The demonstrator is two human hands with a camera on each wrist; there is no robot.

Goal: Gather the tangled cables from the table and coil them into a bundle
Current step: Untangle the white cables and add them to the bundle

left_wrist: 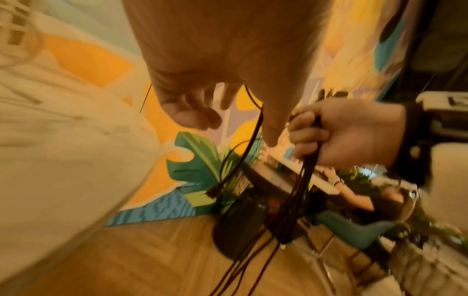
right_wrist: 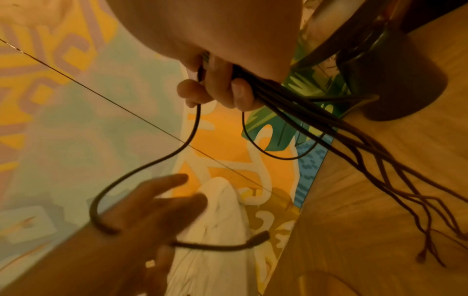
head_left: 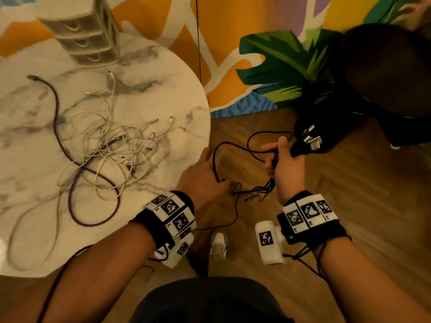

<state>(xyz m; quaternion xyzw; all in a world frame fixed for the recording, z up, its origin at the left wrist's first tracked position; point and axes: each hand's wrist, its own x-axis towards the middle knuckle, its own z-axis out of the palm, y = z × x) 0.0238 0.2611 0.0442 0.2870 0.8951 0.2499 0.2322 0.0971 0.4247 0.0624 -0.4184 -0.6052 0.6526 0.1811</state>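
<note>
Head view, centre right: the right hand (head_left: 285,165) has its fingers (right_wrist: 229,94) curled tightly round a bundle of black cables (right_wrist: 298,112), whose metal USB plugs (head_left: 311,138) project past the thumb and whose thin strands hang toward the wooden floor (head_left: 349,183). A black cable loop (head_left: 233,148) runs from this fist to the left hand (head_left: 205,177), whose fingers (right_wrist: 167,184) are spread and relaxed, the loop draped over the hand. At left, on the round marble table (head_left: 182,94), lie tangled white cables (head_left: 109,141) with a purple cable (head_left: 93,194) crossing them. A small drawer unit (head_left: 86,33) stands at the table's upper edge.
</note>
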